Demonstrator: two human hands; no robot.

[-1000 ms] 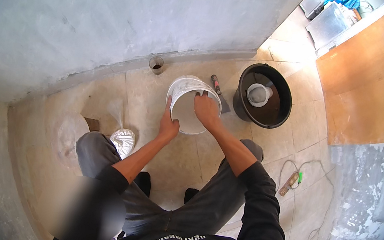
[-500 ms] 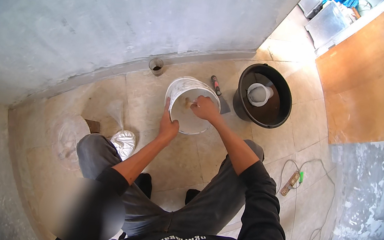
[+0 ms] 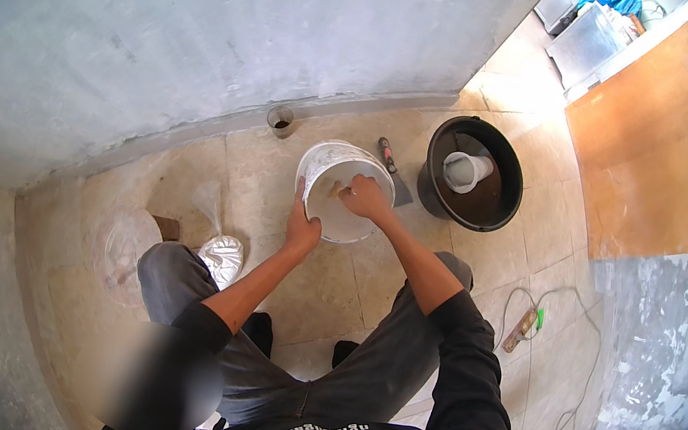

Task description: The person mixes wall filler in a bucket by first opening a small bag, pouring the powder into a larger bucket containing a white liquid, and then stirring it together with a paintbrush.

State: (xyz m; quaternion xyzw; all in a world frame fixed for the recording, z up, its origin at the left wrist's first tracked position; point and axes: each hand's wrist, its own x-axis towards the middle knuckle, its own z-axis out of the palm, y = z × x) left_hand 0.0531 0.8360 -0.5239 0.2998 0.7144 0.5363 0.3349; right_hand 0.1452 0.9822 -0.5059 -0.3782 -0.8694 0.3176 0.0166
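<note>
A white bucket (image 3: 320,156) with a smeared wall stands on the floor in front of me, its mouth tipped toward me. My left hand (image 3: 301,231) grips its near left rim, thumb on the inside. Inside the mouth, my right hand (image 3: 367,198) is closed, fingers bent downward. A small tan piece (image 3: 335,188) shows beside those fingers; whether it is held I cannot tell. Pale material coats the bucket's inside. Just beyond its right side lies a scraper (image 3: 387,155) with a red and black handle and a wide grey blade.
To the right stands a black bucket (image 3: 432,175) of brownish water, with a white cup (image 3: 462,171) in it. A clear cup (image 3: 280,122) sits by the wall. Near my left knee are a silvery bag (image 3: 222,260) and a round lid (image 3: 126,245). A power strip (image 3: 520,330) with cable lies right.
My right hand has shifted slightly left within the bucket. The white cup in the black bucket has turned, showing more of its side. My left hand keeps its grip.
</note>
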